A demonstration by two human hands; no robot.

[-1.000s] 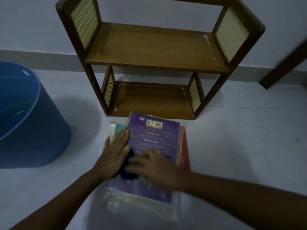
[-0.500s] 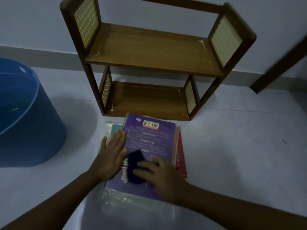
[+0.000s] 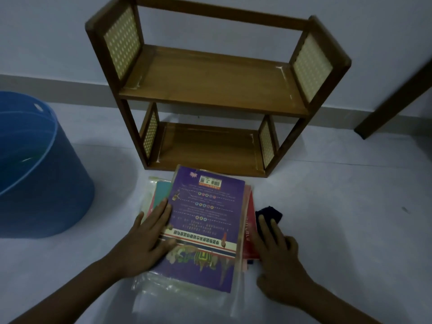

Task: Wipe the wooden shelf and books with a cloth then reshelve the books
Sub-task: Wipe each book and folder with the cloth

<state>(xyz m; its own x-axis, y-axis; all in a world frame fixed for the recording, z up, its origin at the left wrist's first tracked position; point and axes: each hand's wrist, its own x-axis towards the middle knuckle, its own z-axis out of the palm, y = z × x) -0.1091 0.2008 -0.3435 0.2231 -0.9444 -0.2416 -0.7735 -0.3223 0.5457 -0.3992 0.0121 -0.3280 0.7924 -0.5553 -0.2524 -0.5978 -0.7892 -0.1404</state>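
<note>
Pressing dark cloth (image 3: 268, 213) (mostly hidden), right hand (image 3: 277, 258), left hand (image 3: 147, 239) flat on purple book (image 3: 205, 225)

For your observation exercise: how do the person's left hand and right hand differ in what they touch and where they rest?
The left hand lies flat on the purple book; the right hand rests beside the stack, off the book. The right hand presses a dark cloth; the left hand holds nothing. Both are palm-down.
</note>
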